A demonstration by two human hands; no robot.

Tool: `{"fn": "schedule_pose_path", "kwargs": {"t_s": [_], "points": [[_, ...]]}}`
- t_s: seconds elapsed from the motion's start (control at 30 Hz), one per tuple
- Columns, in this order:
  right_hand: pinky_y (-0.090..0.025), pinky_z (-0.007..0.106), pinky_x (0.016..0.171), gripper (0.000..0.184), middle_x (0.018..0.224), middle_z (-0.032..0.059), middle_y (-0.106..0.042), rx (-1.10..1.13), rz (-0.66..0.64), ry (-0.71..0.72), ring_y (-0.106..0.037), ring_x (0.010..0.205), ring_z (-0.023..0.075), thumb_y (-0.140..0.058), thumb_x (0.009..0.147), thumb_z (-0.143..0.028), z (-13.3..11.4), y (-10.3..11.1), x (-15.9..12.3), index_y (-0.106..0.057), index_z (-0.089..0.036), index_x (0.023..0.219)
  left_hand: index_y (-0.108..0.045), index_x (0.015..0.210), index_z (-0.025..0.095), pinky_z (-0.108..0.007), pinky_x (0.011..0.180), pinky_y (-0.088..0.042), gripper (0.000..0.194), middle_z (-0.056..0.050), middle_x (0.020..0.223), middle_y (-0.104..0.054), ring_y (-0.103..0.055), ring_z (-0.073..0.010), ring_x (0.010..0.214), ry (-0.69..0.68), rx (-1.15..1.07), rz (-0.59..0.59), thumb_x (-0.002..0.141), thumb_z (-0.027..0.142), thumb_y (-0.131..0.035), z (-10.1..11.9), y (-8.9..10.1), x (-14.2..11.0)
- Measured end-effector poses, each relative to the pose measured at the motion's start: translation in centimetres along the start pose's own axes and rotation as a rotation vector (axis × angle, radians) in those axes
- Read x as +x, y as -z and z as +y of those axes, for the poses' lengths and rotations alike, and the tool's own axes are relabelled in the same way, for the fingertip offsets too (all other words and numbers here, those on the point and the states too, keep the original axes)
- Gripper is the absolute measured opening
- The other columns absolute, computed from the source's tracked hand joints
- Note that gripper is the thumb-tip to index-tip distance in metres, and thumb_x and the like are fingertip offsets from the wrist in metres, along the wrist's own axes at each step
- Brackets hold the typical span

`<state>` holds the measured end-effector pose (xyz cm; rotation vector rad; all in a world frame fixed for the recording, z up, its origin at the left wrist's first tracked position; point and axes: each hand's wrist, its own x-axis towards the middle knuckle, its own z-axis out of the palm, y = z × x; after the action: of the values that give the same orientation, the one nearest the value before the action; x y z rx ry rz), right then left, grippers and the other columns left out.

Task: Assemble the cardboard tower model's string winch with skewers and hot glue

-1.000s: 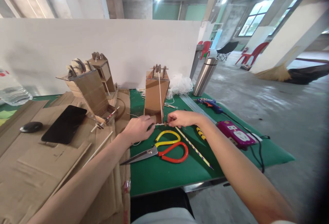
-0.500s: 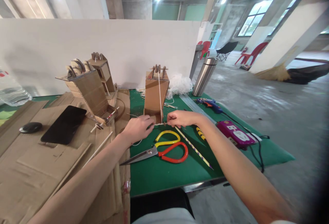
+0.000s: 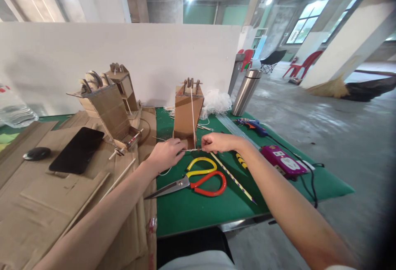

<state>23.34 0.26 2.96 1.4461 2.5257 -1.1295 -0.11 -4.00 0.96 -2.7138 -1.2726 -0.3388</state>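
A cardboard model with small cardboard pulleys on top stands upright in front of me. White string runs from the pulleys down its front to a thin stick at the base. My left hand is closed on the stick's left part, fingertips pinched. My right hand pinches the other end; its fingertips are partly hidden. Just below the hands lie scissors with one yellow and one red handle. A patterned pencil slants away under my right hand.
Two more cardboard models stand at left, near a black phone and a mouse on cardboard sheets. On the right are a steel flask, a glue gun, a purple power strip and tangled white string.
Both hands stay in almost the same place on the stick. The string at the stick shifts very slightly; all else is still.
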Motion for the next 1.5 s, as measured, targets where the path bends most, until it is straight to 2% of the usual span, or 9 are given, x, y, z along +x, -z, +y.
{"fn": "schedule_pose_path", "kwargs": {"t_s": [0.17,0.37,0.43,0.57,0.73,0.93,1.17,1.33,1.5], "points": [[-0.037,0.021,0.044,0.014,0.072,0.0001,-0.058,0.078,0.016,0.033,-0.049,0.053,0.0099,-0.055,0.076,-0.031,0.1,0.2,-0.2,-0.053,-0.019,0.080,-0.056,0.098,0.025,-0.026,0.061,-0.047,0.015,-0.002,0.094,-0.060,-0.055,-0.0186,0.094,0.016,-0.038,0.078,0.086,0.028,-0.049,0.1,0.2,-0.1],[-0.035,0.020,0.045,0.019,0.068,-0.0018,-0.053,0.189,0.203,0.073,-0.048,0.051,0.0084,-0.057,0.076,-0.035,0.5,0.7,-0.6,-0.051,-0.018,0.082,-0.046,0.114,0.022,-0.036,0.083,-0.049,0.040,-0.008,0.109,-0.051,-0.052,-0.0233,0.103,0.168,-0.079,0.231,0.075,0.020,-0.053,-0.6,0.1,-0.2],[-0.034,0.020,0.045,0.018,0.066,-0.0033,-0.050,0.211,0.245,0.080,-0.045,0.050,0.0076,-0.057,0.076,-0.035,0.4,0.8,-0.6,-0.050,-0.019,0.080,-0.044,0.117,0.021,-0.038,0.087,-0.048,0.044,-0.009,0.110,-0.051,-0.053,-0.0241,0.104,0.235,-0.111,0.230,0.075,0.023,-0.055,-1.3,-0.3,-0.2],[-0.034,0.021,0.049,0.014,0.065,-0.0042,-0.048,0.188,0.293,0.091,-0.040,0.051,0.0068,-0.056,0.074,-0.031,0.1,0.7,-0.5,-0.049,-0.018,0.076,-0.043,0.121,0.023,-0.037,0.083,-0.049,0.045,-0.007,0.105,-0.057,-0.057,-0.0231,0.098,0.327,-0.202,0.139,0.078,0.029,-0.054,-2.2,-0.9,-0.2],[-0.033,0.021,0.052,0.011,0.064,-0.0042,-0.049,0.138,0.328,0.140,-0.042,0.054,0.0083,-0.054,0.073,-0.028,0.6,0.3,0.1,-0.051,-0.018,0.074,-0.051,0.115,0.023,-0.036,0.080,-0.049,0.035,-0.005,0.098,-0.063,-0.059,-0.0233,0.094,0.273,-0.188,0.087,0.080,0.025,-0.051,-2.1,-1.0,0.0],[-0.035,0.022,0.055,0.010,0.066,-0.0026,-0.051,0.110,0.369,0.207,-0.044,0.059,0.0102,-0.055,0.071,-0.026,1.6,-0.1,1.1,-0.052,-0.018,0.074,-0.053,0.112,0.022,-0.034,0.076,-0.049,0.033,-0.005,0.096,-0.065,-0.060,-0.0217,0.089,0.284,-0.226,0.081,0.079,0.022,-0.051,-2.1,-1.0,0.1],[-0.035,0.022,0.053,0.014,0.066,-0.0033,-0.050,0.147,0.336,0.150,-0.043,0.056,0.0091,-0.056,0.073,-0.031,1.0,0.2,0.4,-0.052,-0.018,0.076,-0.053,0.111,0.023,-0.034,0.076,-0.049,0.032,-0.004,0.093,-0.064,-0.059,-0.0211,0.088,0.281,-0.240,0.091,0.080,0.023,-0.052,-2.3,-1.2,0.1],[-0.037,0.021,0.049,0.023,0.066,-0.0024,-0.049,0.293,0.297,0.155,-0.045,0.057,0.0096,-0.056,0.076,-0.040,0.8,0.9,-0.4,-0.054,-0.018,0.081,-0.057,0.109,0.022,-0.037,0.088,-0.046,0.028,-0.005,0.097,-0.061,-0.056,-0.0223,0.098,0.276,-0.260,0.210,0.083,0.034,-0.052,-1.9,-0.8,0.2],[-0.037,0.022,0.048,0.025,0.064,-0.0034,-0.049,0.351,0.340,0.218,-0.043,0.051,0.0083,-0.057,0.078,-0.043,0.7,0.5,0.0,-0.054,-0.018,0.081,-0.060,0.099,0.021,-0.029,0.080,-0.047,0.025,-0.003,0.095,-0.066,-0.059,-0.0167,0.090,0.220,-0.423,0.313,0.091,0.033,-0.040,-1.8,-0.1,0.4]]}}
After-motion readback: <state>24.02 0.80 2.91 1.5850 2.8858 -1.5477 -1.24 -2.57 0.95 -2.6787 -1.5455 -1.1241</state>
